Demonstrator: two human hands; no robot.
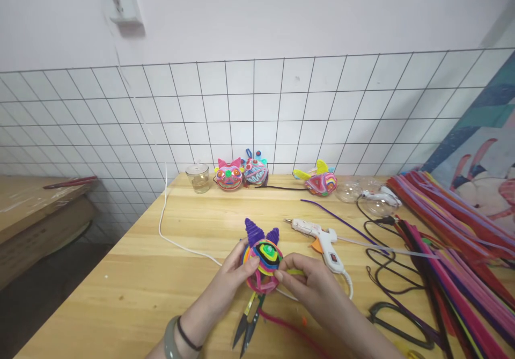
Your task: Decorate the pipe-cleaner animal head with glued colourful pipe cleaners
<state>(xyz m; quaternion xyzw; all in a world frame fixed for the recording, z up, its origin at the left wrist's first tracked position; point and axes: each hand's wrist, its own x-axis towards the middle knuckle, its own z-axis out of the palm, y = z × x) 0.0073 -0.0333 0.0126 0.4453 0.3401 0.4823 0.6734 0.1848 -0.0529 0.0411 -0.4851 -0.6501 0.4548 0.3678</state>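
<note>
My left hand (237,268) is closed around the left side of a round ornament (263,259) covered in coloured pipe cleaners. Two purple horns (254,232) stick up from its top, and a green, yellow and black eye shape faces up. At the ornament's right side, my right hand (303,273) pinches a yellow pipe cleaner (296,272), whose end is hidden by the fingers. Under the ornament lie thread snips (247,324), blades toward me. A pink pipe cleaner (287,327) trails from below it across the table.
A white glue gun (319,238) lies right of my hands, its cord looping nearby. Behind stand a glass (198,179), finished pipe-cleaner ornaments (229,175) and clear plastic balls (350,190). Bundles of pipe cleaners (462,273) and black-handled scissors (402,324) occupy the right side.
</note>
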